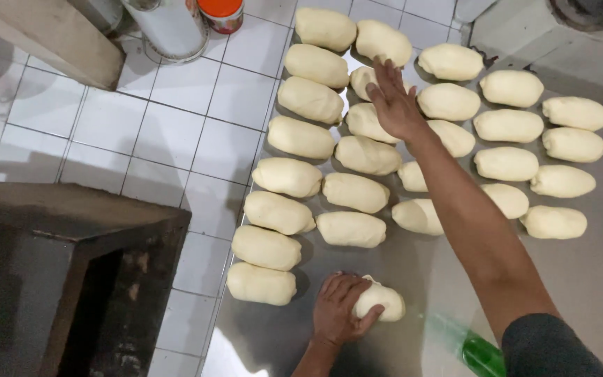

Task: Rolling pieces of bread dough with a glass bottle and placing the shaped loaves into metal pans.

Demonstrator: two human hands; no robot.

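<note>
Left hand (pixel 341 307) cupped over a dough piece (pixel 380 300) at the near edge of the steel tabletop (pixel 594 279). Right hand (pixel 393 103), fingers spread flat, holds nothing and reaches over the far rows of shaped dough pieces (pixel 354 192).

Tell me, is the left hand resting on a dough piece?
Yes, the left hand covers a dough piece at the near edge of the steel table, fingers curled over it.

Dough pieces (pixel 352 191) in rows on table (pixel 594 279)
</note>
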